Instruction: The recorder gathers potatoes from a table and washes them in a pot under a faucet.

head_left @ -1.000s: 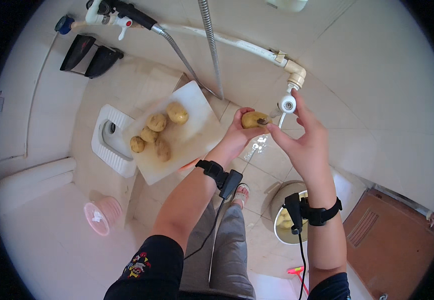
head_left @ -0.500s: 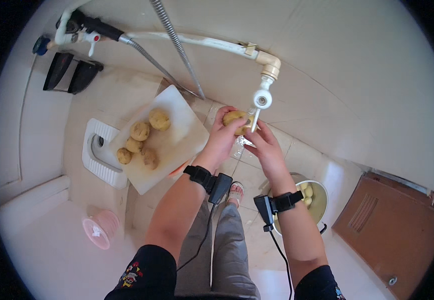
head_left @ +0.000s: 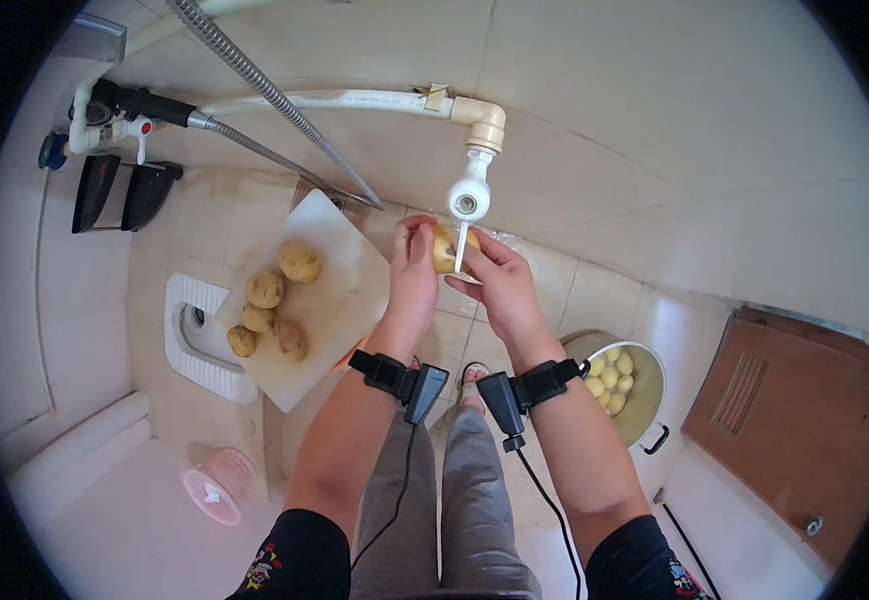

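A yellow potato (head_left: 443, 252) is held just below the white tap (head_left: 468, 199), whose lever hides part of it. My left hand (head_left: 414, 268) is closed around the potato's left side. On its right side my right hand (head_left: 503, 285) has its fingers bent and pinched against the potato; whether a small tool is between them I cannot make out. To the left, several unpeeled potatoes (head_left: 265, 288) lie on a white cutting board (head_left: 346, 285). A large metal pot (head_left: 651, 392) at the right holds several pale, peeled-looking potatoes (head_left: 609, 380).
Under the board's left edge is a white squat toilet (head_left: 182, 335). A pink bucket (head_left: 216, 490) stands at lower left. White pipe (head_left: 334, 100) and a metal shower hose (head_left: 274, 95) run along the wall. A brown door (head_left: 784, 430) is at the right.
The view has shifted, so the tap appears further left and more of the pot shows. Both hands stay at the potato under the tap, with the right fingers drawn closer to it.
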Tool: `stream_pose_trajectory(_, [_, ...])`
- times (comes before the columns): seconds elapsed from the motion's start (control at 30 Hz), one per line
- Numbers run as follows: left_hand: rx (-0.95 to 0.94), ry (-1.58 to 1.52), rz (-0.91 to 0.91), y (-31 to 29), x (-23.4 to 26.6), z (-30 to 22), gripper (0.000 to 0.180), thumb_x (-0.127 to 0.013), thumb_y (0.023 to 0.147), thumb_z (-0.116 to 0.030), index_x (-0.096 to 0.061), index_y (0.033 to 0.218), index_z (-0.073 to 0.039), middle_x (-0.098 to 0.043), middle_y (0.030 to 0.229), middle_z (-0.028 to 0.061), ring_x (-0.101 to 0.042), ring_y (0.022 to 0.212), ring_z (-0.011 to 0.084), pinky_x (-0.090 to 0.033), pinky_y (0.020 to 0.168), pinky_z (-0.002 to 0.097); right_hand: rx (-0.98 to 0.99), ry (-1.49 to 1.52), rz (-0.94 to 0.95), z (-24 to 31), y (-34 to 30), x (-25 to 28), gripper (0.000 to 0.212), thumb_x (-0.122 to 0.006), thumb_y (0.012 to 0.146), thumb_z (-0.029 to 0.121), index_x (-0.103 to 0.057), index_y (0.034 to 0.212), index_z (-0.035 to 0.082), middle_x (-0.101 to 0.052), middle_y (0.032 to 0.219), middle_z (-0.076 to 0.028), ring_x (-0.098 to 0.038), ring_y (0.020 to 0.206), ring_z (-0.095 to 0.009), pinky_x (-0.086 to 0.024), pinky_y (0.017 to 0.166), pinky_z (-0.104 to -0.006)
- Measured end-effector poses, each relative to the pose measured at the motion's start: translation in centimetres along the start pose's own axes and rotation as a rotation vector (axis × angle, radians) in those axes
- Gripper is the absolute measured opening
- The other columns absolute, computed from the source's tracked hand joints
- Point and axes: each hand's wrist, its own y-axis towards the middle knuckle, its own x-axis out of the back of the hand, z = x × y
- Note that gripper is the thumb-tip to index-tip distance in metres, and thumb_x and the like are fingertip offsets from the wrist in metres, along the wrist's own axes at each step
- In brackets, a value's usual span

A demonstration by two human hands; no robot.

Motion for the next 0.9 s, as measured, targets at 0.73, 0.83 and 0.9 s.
stream_pose_trajectory(0.73, [-0.086,0.179,-0.012,0.1,-0.1,-0.1,0.02,-0.042,0.101,-0.02,-0.049,0.108,-0.004,-0.053,0.103,0.0067,-0.05,0.097,0.0146,-0.04,0.089,0.0285,-0.042,-0.13,0.014,0.5,0.5,0.6,0.055,-0.071,0.084,0.014,-0.047,0.129,-0.008,-0.063,0.111,-0.011,-0.064,0.093,-0.016,-0.056,0.075,-0.0254])
stream_pose_trajectory(0.83, [-0.109,0.143,0.025,-0.2,-0.2,0.4,0.021,-0.042,0.101,-0.022,-0.05,0.109,-0.004,-0.053,0.103,0.0067,-0.05,0.096,0.0145,-0.04,0.088,0.0285,-0.102,-0.03,-0.067,0.9,0.3,0.2,0.058,-0.073,0.082,0.013,-0.047,0.13,-0.007,-0.063,0.11,-0.01,-0.064,0.092,-0.014,-0.055,0.075,-0.0247])
stream_pose_trajectory(0.9, [-0.075,0.119,0.016,0.0,0.0,0.2,0.021,-0.043,0.101,-0.021,-0.05,0.109,-0.004,-0.053,0.103,0.0066,-0.05,0.096,0.0144,-0.04,0.088,0.0285,-0.078,0.013,0.003,0.6,0.5,1.0,0.057,-0.074,0.082,0.015,-0.048,0.129,-0.007,-0.064,0.108,-0.01,-0.064,0.091,-0.014,-0.055,0.074,-0.0248])
